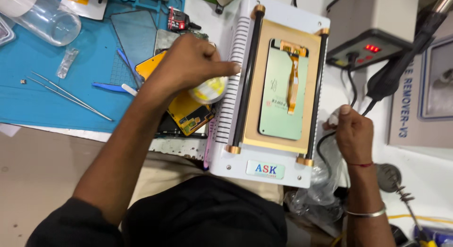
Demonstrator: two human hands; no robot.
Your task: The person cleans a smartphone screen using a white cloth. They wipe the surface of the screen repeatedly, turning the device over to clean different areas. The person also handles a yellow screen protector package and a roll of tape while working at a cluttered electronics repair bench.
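Note:
My left hand (191, 63) grips a small round spool (209, 89) of pale wire, with the thumb stretched toward the left edge of a white heating plate machine (226, 159). A phone screen panel (283, 93) lies back-up on the machine's tan pad, its orange flex cable showing. At the machine's right side my right hand (351, 133) is closed, pinching something small and white between thumb and finger. A fine wire between the hands cannot be made out.
A blue work mat (42, 81) at left carries tweezers (71, 96), a blue pry tool (111, 87), a glass panel (134, 32) and a clear jar (45, 18). An opened yellow phone (186, 112) lies under my left hand. A grey control box (373, 51) and cables stand at right.

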